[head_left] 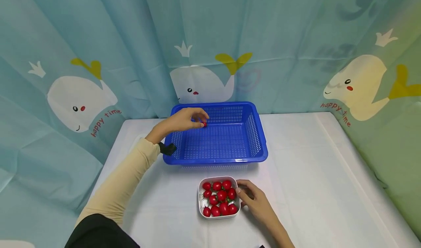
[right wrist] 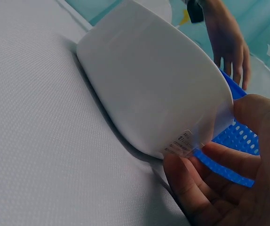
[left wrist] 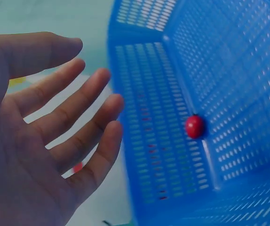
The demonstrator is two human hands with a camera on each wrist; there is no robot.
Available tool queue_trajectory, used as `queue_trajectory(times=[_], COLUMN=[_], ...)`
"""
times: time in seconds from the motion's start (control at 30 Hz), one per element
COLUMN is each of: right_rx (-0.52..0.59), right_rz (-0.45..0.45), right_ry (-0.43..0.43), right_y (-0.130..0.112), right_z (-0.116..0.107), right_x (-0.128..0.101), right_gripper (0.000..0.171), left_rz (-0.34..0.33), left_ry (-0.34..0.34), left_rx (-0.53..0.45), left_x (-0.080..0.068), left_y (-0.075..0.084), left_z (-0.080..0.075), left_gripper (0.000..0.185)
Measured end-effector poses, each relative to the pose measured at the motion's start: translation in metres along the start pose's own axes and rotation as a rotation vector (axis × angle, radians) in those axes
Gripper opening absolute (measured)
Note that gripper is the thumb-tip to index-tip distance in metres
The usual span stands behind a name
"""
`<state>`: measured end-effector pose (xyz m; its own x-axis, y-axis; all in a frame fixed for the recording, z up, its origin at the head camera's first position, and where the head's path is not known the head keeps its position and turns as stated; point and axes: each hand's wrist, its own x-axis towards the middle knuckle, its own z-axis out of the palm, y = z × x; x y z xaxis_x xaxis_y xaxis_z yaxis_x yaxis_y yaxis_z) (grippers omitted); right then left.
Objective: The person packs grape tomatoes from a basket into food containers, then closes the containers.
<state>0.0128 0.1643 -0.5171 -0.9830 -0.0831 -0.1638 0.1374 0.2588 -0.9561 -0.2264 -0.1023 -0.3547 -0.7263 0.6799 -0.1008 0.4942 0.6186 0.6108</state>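
Currently I see the left hand (head_left: 184, 122) over the blue basket (head_left: 256, 138), fingers (left wrist: 78, 117) spread and empty; one cherry tomato (left wrist: 194, 126) lies inside against its wall. Right hand (head_left: 254, 200) grips the white bowl (head_left: 201, 200) of tomatoes (head_left: 220, 198) on the worktop (head_left: 312, 175), fingers curled at its rim.

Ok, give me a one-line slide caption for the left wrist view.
Left hand open, fingers spread, beside the blue basket, with one cherry tomato lying inside against its perforated wall.
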Motion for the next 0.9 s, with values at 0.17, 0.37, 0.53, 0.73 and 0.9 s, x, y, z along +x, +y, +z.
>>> queue_trajectory(times=[0.17, 0.37, 0.53, 0.73, 0.9], right_rx=[0.008, 0.005, -0.008, -0.006, -0.003], right_rz=[-0.005, -0.003, 0.007, 0.003, 0.005], right_ry=[-0.003, 0.005, 0.009, -0.003, -0.005], right_y=[0.000, 0.000, 0.000, 0.000, -0.002], right_z=[0.000, 0.001, 0.001, 0.001, 0.000], right_x=[0.000, 0.000, 0.000, 0.000, 0.001], right_gripper=[0.036, 0.036, 0.035, 0.035, 0.036], left_rz=[-0.057, -0.122, -0.162, -0.208, -0.252], left_ry=[-0.044, -0.055, -0.067, -0.069, -0.048], left_rx=[-0.006, -0.024, 0.047, 0.175, 0.260], left_x=[0.025, 0.048, 0.062, 0.071, 0.076], left_y=[-0.011, -0.024, -0.034, -0.035, -0.038], left_z=[0.007, 0.019, 0.030, 0.039, 0.045], left_gripper=[0.038, 0.044, 0.042, 0.040, 0.040])
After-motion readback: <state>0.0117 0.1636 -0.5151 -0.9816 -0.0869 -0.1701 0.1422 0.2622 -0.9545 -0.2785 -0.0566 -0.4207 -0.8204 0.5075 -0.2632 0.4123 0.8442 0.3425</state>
